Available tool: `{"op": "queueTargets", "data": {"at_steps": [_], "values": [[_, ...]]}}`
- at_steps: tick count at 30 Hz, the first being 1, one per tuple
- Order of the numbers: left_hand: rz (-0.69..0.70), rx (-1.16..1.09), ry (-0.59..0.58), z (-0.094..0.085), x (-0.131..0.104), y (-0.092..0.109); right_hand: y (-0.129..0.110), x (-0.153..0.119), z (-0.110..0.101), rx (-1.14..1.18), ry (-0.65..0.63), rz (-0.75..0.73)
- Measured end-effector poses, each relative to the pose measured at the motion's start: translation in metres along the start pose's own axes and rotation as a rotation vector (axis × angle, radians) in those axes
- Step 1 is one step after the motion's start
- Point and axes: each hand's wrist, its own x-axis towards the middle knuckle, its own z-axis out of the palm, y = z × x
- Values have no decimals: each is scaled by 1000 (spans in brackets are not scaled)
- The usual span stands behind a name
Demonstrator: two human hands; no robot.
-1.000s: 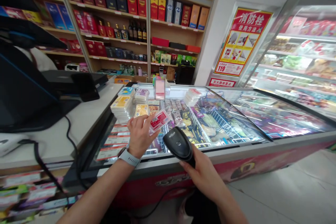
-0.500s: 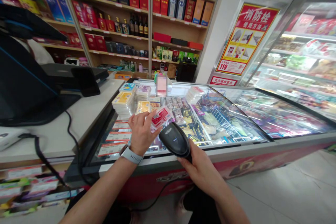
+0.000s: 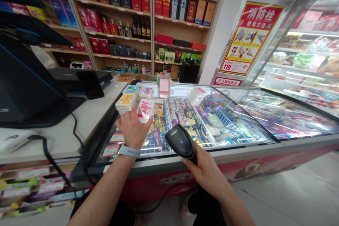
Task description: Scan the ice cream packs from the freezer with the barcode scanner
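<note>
My left hand (image 3: 134, 127), with a watch strap (image 3: 129, 151) on its wrist, has its thumb and forefinger about the near edge of a clear flat pack with a red label (image 3: 145, 108). The pack lies flat among stacks of similar packs, and what is under it is partly hidden. My other fingers spread out to the left. In my right hand (image 3: 202, 162) is a black handheld barcode scanner (image 3: 180, 142), gripped by its handle, its head pointing up and left above the freezer's front edge.
Stacked packs (image 3: 127, 100) stand on the chest freezer (image 3: 233, 148), whose baskets (image 3: 197, 116) hold frozen goods. At left, a counter (image 3: 106, 107) carries a dark till (image 3: 23, 77) and a phone-like device (image 3: 90, 84). A cable (image 3: 164, 196) hangs low in front. Shelves of boxes stand behind.
My left hand has moved left with the red-labelled pack, from beside the scanner to the stacks, and the pack now lies flat. The scanner remains in my right hand, almost unmoved.
</note>
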Motion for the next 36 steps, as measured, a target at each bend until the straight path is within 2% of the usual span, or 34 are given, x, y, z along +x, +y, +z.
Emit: {"op": "queueTargets", "data": {"at_steps": [7,13,20,23,27,29,32,34,36], "values": [[11,119,-128,-5,14,6,3,-3,-3,-7,5,17],[133,166,-120,-13,7,2,7,-6,-6,-18,21,15],[195,139,-122,-1,18,-9,10,-8,-6,-150,70,39],[223,72,-80,-4,19,-2,11,-9,-7,-200,89,67],[297,-114,-65,-9,16,21,18,-11,-11,-210,109,100],[326,-235,-139,-5,18,36,23,-14,-14,-198,133,105],[292,-479,-378,14,28,63,33,-20,-21,-166,181,137],[197,-649,-570,33,37,85,41,-26,-27,-146,219,175],[34,-780,-751,55,47,111,51,-33,-34,-133,266,209]]}}
